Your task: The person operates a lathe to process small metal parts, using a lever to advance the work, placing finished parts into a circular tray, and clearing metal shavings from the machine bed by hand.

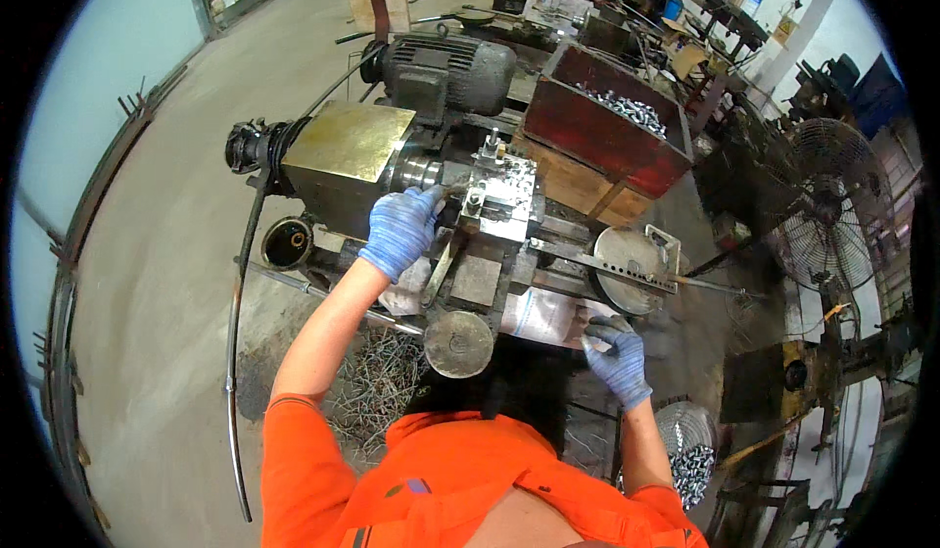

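Note:
My left hand (401, 233), in a blue knit glove, reaches to the lathe's spindle chuck (419, 171). Its fingers are closed at the gap between the chuck and the bright metal tool block (504, 195); whatever they grip is hidden. My right hand (617, 360), gloved alike with dirty fingertips, hovers by the right end of a stained sheet (548, 315) at the machine's near side. Those fingers are curled toward the thumb, and anything between them is too small to make out.
A red metal bin (607, 127) of small shiny parts stands behind the machine, beside a motor (450, 73). Round stool-like discs (458, 344) and a perforated bar (607, 262) sit nearby. Metal shavings (377, 386) litter the floor. A basket of parts (690, 460) and a fan (832, 200) are right.

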`<action>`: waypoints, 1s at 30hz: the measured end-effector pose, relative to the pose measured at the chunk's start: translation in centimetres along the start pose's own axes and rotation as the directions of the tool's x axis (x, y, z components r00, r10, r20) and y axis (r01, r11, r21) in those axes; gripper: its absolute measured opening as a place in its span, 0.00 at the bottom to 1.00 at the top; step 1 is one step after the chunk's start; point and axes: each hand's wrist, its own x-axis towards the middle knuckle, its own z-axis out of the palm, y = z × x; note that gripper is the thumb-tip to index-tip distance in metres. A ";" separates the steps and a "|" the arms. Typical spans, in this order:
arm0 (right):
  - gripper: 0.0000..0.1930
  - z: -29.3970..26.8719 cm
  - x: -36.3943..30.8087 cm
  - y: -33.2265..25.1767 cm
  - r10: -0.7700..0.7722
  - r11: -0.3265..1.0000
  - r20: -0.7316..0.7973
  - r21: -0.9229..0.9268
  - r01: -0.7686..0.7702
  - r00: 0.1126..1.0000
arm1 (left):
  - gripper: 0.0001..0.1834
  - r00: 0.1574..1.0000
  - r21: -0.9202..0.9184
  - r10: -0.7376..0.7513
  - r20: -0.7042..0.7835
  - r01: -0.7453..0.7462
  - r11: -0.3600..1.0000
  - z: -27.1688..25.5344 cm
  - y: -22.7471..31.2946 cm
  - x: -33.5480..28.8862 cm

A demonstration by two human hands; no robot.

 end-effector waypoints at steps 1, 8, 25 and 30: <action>0.10 -0.3 -0.1 0.0 0.032 0.999 -0.003 -0.010 -0.032 0.999 | 0.09 1.000 0.004 0.000 0.014 0.000 1.000 0.3 0.3 -0.1; 0.08 -1.0 -1.5 0.3 0.064 0.997 -0.016 -0.043 -0.065 0.998 | 0.10 1.000 0.017 0.015 0.022 -0.015 1.000 -0.6 -1.1 -2.7; 0.13 -6.4 -7.9 3.4 0.379 0.907 -0.192 -0.118 -0.405 0.905 | 0.26 0.948 -0.285 -0.315 -0.036 0.293 0.913 -6.6 -8.0 -2.3; 0.19 -12.5 -17.0 8.3 0.809 0.544 -0.303 0.060 -0.837 0.504 | 0.26 0.854 -0.363 -0.520 -0.001 0.484 0.796 -3.7 -5.3 -10.3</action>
